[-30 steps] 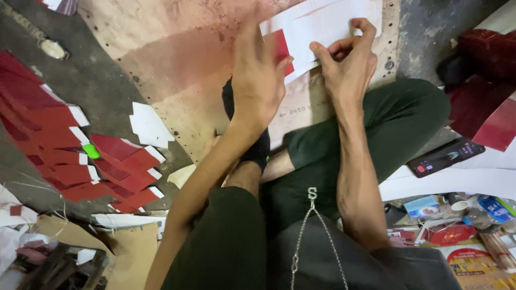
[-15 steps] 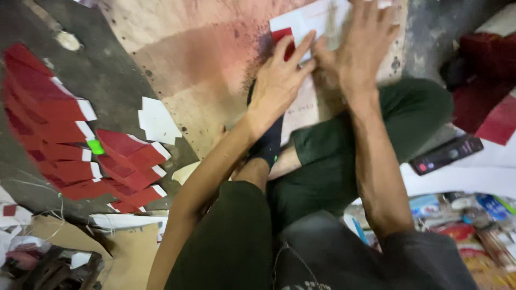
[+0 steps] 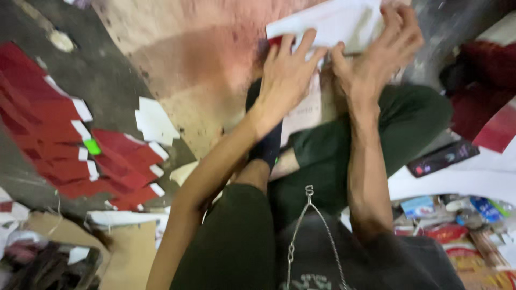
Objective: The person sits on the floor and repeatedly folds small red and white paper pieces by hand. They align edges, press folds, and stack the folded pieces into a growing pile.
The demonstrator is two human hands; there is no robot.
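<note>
Head view: the person sits cross-legged on the floor (image 3: 107,80) and looks down at both hands near the top of the frame.

The left hand (image 3: 285,75) lies flat, fingers spread apart, pressing down on a white paper sheet (image 3: 328,24) in the upper middle of the frame. A bit of red paper (image 3: 275,41) peeks out right at its fingertips.

The right hand (image 3: 376,59) is just beside it, to the right. Its fingers are bent and rest on the same white sheet – it is too blurry to tell if they pinch the sheet or only press it.

The sheet lies on a stained board (image 3: 199,64) that is pale and reddish.

On the left side of the frame is a row of red paper pieces with white ends (image 3: 59,134), overlapping each other. A small green tag (image 3: 92,146) sits on them.

Loose white scraps (image 3: 155,121) lie between the red row and the board.

At the right edge lies a dark phone (image 3: 443,158) – below it, in the lower right corner, a jumble of small packets (image 3: 457,215).

A thin metal chain (image 3: 306,225) hangs at the bottom middle.
</note>
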